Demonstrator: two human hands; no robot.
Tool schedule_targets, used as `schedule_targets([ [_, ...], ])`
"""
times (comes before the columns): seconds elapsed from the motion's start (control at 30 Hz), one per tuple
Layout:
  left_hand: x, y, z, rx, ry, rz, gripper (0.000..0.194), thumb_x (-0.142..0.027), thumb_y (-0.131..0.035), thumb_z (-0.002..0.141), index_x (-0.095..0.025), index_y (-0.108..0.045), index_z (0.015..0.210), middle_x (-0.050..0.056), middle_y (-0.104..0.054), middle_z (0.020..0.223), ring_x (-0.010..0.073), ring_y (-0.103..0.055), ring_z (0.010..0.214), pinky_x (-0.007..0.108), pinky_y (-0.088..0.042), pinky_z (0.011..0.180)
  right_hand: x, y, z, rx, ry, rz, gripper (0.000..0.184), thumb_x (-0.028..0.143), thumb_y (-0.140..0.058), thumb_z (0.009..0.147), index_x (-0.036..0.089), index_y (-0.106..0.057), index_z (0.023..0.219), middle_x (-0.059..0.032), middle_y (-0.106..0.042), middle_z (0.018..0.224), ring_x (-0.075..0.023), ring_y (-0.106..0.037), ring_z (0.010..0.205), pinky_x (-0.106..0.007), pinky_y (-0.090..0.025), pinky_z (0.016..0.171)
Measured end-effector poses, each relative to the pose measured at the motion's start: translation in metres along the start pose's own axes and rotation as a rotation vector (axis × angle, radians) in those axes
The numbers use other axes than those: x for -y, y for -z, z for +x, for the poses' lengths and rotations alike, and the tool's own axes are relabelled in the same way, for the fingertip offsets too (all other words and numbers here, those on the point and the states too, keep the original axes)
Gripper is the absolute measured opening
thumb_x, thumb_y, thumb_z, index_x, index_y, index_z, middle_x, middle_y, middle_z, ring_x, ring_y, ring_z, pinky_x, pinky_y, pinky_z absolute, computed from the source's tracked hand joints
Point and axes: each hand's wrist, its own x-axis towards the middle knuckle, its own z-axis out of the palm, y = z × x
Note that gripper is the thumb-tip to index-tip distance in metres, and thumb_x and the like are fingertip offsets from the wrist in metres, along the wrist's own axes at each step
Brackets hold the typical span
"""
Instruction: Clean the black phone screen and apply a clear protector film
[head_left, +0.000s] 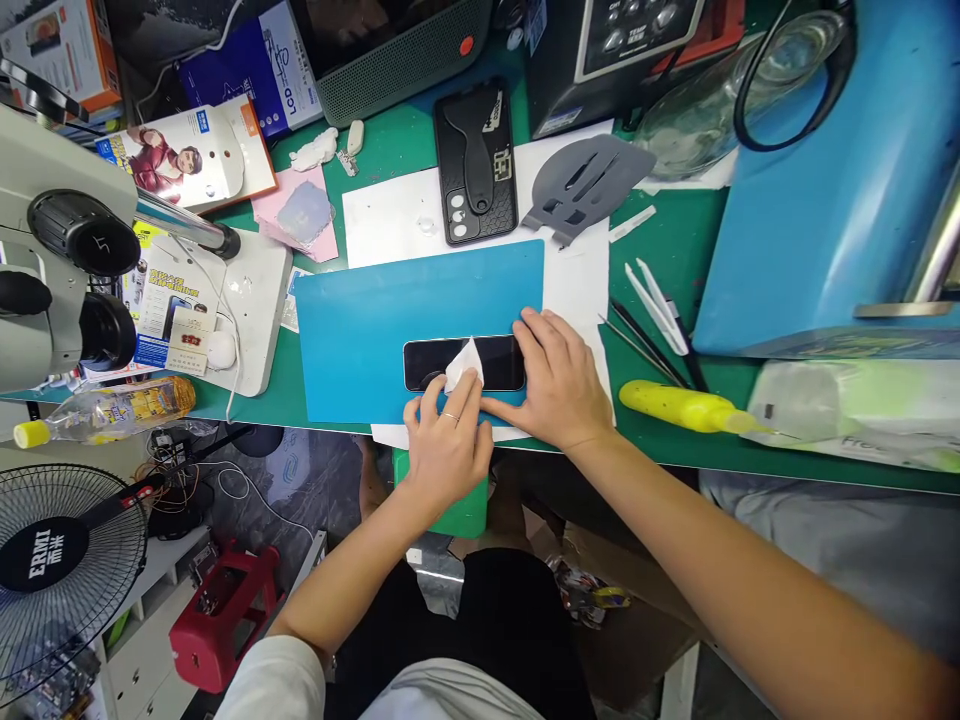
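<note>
A smartphone with a dark screen lies face up on a blue mat. My left hand wears a ring and presses a folded white wipe onto the screen with its fingertips. Its fingers are bent over the wipe, and part of the wipe is hidden under them. At the phone's right end, my right hand grips the edge, thumb along the near side and fingers at the far corner. The fingers cover that end of the phone.
Beyond the mat lie a black phone case and a grey slotted piece. To the right are tweezers, a yellow bottle and a glass jar. A microscope and a drink bottle stand left.
</note>
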Motion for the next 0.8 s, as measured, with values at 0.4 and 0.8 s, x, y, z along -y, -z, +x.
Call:
schedule_targets([
  [0.4,0.013,0.021,-0.008,0.094,0.08,0.129,0.065,-0.051,-0.052,0.105,-0.017,-0.048,0.16,0.011,-0.049,0.165,0.0312,-0.061,0.104,0.046,-0.048,0.087,-0.002,-0.001,-0.001,0.011,0.009,0.003,0.108,0.074,-0.061,0.089,0.005,-0.026,0.164,-0.0313,-0.042,0.162,-0.0488,-0.038,0.151,-0.066,-0.036,0.12],
  [0.8,0.009,0.027,-0.011,0.231,0.172,0.157,0.071,-0.041,-0.054,0.103,-0.005,-0.037,0.162,0.025,-0.035,0.169,0.0355,-0.064,0.129,0.042,-0.053,0.088,-0.001,0.001,0.001,0.03,-0.024,0.001,0.103,0.073,-0.057,0.092,0.006,-0.027,0.164,-0.0305,-0.043,0.162,-0.0482,-0.039,0.152,-0.066,-0.037,0.12],
])
